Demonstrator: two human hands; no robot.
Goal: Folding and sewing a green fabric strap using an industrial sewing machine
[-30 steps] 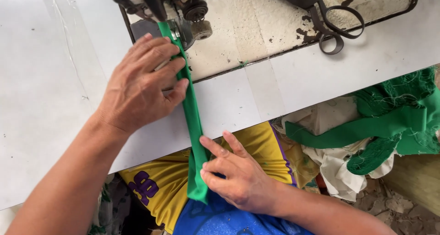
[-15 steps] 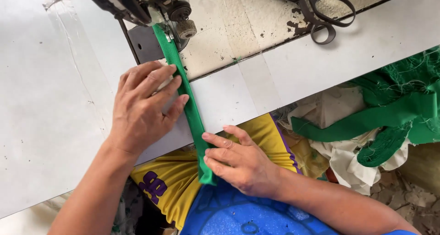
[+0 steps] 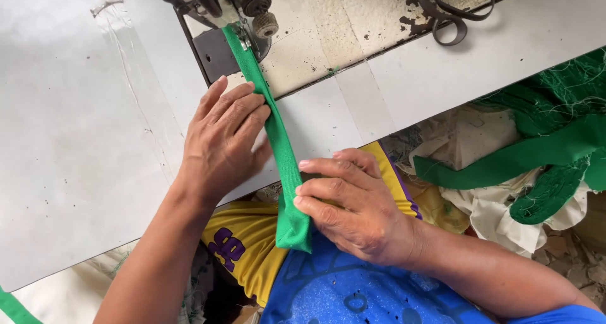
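Done: I see the green strip (image 3: pixel 278 141) already fed under the sewing machine (image 3: pixel 243 8).
Left: most of its length unsewn.
Hands: left hand (image 3: pixel 224 141) flat, fingers spread; right hand (image 3: pixel 353 207) pinching the strip's end.

Folded green fabric strip (image 3: pixel 278 141) lies stretched straight, running off the table edge
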